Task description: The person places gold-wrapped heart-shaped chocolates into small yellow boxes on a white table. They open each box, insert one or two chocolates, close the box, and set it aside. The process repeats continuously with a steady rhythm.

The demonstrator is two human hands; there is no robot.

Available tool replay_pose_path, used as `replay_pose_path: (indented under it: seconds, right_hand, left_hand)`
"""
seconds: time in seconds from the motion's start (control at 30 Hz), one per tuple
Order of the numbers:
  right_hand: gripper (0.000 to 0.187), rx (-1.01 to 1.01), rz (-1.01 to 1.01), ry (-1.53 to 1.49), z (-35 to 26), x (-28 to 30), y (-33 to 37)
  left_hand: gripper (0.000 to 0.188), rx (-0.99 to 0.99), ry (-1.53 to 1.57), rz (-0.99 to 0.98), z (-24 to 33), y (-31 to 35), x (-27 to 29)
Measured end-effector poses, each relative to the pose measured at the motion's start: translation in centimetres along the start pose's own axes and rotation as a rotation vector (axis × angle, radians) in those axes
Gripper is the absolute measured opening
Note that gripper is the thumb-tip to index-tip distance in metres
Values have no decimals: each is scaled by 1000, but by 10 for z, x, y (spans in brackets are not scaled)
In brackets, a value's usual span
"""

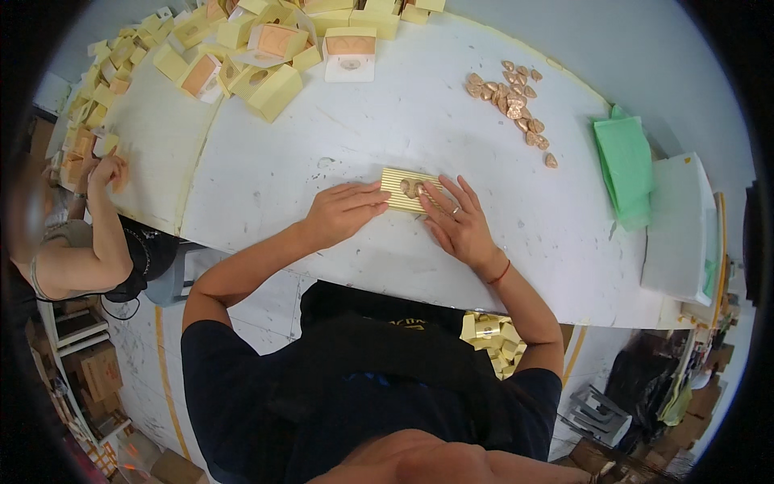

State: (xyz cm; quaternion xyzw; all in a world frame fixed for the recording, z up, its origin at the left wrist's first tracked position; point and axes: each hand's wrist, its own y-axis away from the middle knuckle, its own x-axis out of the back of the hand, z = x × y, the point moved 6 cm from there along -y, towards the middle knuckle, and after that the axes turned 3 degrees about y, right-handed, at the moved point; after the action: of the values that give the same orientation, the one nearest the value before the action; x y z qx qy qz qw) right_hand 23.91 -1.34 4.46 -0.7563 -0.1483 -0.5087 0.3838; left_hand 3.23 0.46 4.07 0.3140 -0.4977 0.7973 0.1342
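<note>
A flat, pale-gold striped box [393, 176] lies on the white table in front of me. A shiny brownish-gold oval [413, 189] shows on its middle; I cannot tell whether it is an opening or a piece on top. My left hand [347, 211] grips the box's left edge with its fingers close together. Over the right part of the box, my right hand [461, 224] has its fingers stretched and spread, with some fingertips touching near the oval. The right hand covers that end of the box.
Gold foil-like pieces [514, 103] are scattered at the far right, near a green sheet [625, 169] and a white foam box [681, 226]. Yellow cartons [272, 90] pile up at the far left. A co-worker's arm [101, 214] reaches in at left. More yellow boxes [493, 343] sit below the table edge.
</note>
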Motion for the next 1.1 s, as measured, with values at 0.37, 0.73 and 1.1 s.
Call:
replay_pose_path:
  seconds: [0.37,0.73,1.1]
  right_hand:
    - [28,-196,-247,-50,-18,22,11]
    - [30,-703,276,267,216,58,41]
    - [21,-803,287,-551,151,37,31]
  left_hand:
    - [49,526,-400,368,-141,-7,93]
    - [70,903,81,475,-238,54,116]
    - [117,553,-36,-160,-41,-45,106]
